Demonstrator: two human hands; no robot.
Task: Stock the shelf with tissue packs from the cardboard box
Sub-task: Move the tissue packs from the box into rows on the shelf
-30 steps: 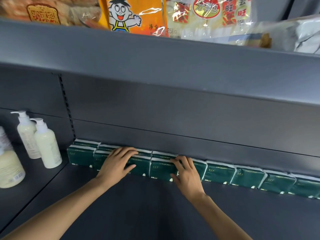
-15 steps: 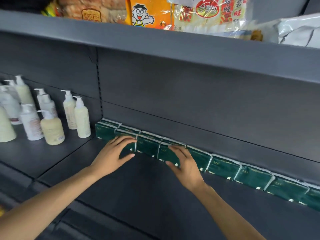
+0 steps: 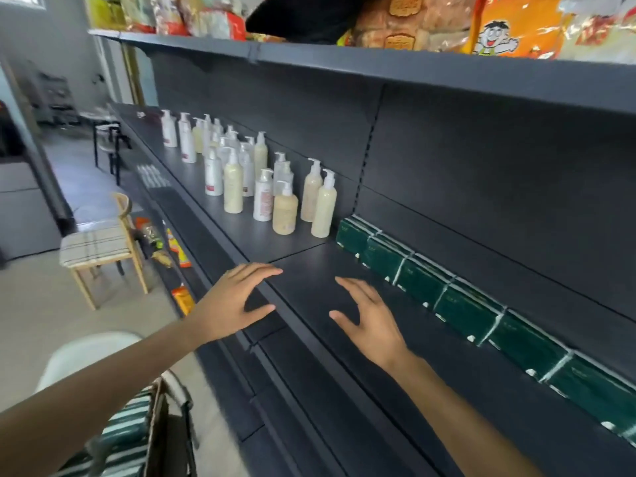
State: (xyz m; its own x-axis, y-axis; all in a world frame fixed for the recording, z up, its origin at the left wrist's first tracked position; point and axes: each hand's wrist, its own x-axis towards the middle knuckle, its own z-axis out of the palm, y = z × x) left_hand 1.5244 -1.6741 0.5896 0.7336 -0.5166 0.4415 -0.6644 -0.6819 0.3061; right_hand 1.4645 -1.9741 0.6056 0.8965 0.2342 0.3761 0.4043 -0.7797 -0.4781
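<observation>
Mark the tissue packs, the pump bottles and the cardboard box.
tissue packs (image 3: 468,309): head view, green front face mid-row.
pump bottles (image 3: 323,210): head view, body of nearest cream bottle.
cardboard box (image 3: 155,418): head view, brown wall edge, lower left.

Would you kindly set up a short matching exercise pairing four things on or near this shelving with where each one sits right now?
Things:
1. green tissue packs
2. pump bottles
3. snack bags
4. wooden chair

Places:
A. on the floor beside the shelving
B. standing left of the tissue row
C. in a row along the back panel
D. on the upper shelf

Pairs: 1-C, 2-B, 3-D, 4-A
</observation>
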